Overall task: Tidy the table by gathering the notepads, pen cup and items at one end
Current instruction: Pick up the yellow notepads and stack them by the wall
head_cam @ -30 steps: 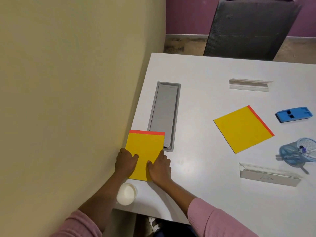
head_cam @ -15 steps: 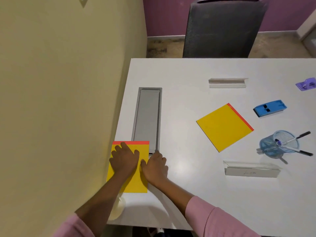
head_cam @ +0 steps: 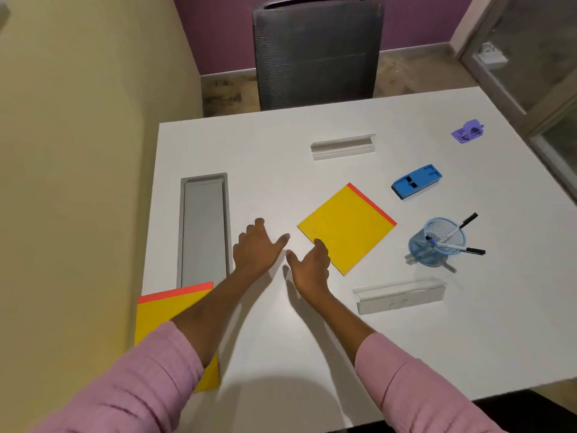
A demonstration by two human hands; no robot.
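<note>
Notepads: two yellow ones with orange-red binding strips. Centre notepad point(head_cam: 346, 228) lies flat on white table point(head_cam: 312, 332), turned diagonally, binding strip on far right edge. Right hand point(head_cam: 309, 265) empty, fingers spread, palm down; its fingertips point(head_cam: 319, 243) overlap the near-left corner of this notepad, contact or just above, cannot tell. Left hand point(head_cam: 257, 250) also empty and spread, palm down, over bare table just left of the right hand, thumbs close but apart. Both arms in pink sleeves.

Second notepad point(head_cam: 162, 310) sits at near-left corner of table, binding strip on far side, partly hidden under left forearm and sleeve, its far edge over the near end of the grey cable tray point(head_cam: 204, 226) recessed in the tabletop.

Pen cup point(head_cam: 438, 243), blue mesh, right of centre notepad; looks tipped toward the camera, pens point(head_cam: 474, 250) sticking out to the right. Clear name holder point(head_cam: 401, 293) lies near side of cup, right of right hand. Second clear holder point(head_cam: 343, 146) at far middle. Blue stapler point(head_cam: 416, 181) beyond cup. Purple punch point(head_cam: 467, 131) far right, well apart from the rest. Dark mesh chair point(head_cam: 317, 51) at far end of table. Yellow wall on left.
</note>
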